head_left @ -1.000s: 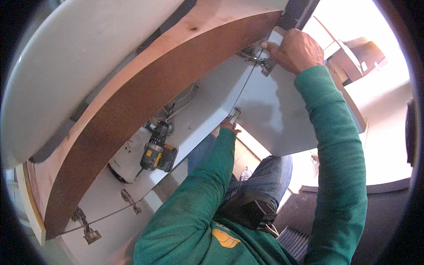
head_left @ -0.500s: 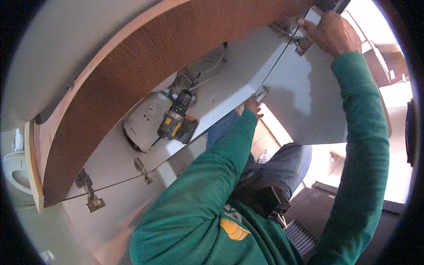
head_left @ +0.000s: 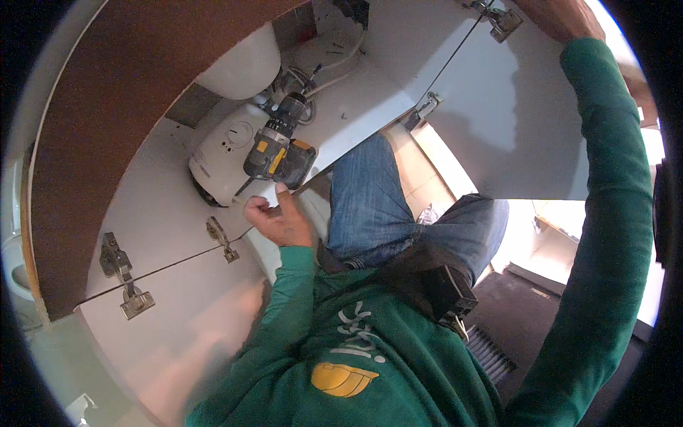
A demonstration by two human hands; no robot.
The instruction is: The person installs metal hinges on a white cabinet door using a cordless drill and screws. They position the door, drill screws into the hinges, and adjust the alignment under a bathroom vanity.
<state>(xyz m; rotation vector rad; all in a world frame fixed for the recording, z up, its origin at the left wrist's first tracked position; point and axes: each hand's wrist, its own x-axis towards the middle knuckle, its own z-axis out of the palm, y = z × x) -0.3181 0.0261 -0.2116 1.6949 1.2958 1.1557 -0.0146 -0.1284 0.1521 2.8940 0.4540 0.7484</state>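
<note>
My left hand [head_left: 276, 220] is curled into a fist at the front edge of the cabinet floor, just under the battery of a yellow-and-black cordless drill [head_left: 277, 153] that lies inside the cabinet. My right hand [head_left: 558, 18] reaches up to the top of the open white cabinet door [head_left: 512, 121] and grips it beside the upper hinge [head_left: 501, 21]; most of that hand is cut off by the frame. A lower hinge [head_left: 425, 108] sits on the same door edge. I kneel in blue jeans and green sleeves.
A brown wooden countertop [head_left: 107, 107] curves over the cabinet. Inside are a white basin underside [head_left: 245, 64], a white round appliance [head_left: 228, 149] and hoses. The left door carries two hinges [head_left: 117, 263]. A black pouch [head_left: 441, 285] hangs at my hip, and a floor vent [head_left: 491, 352] lies below.
My left hand has come off the door's lower hinge and dropped down to the drill. The view has tilted downward, and my right hand stays at the top of the door.
</note>
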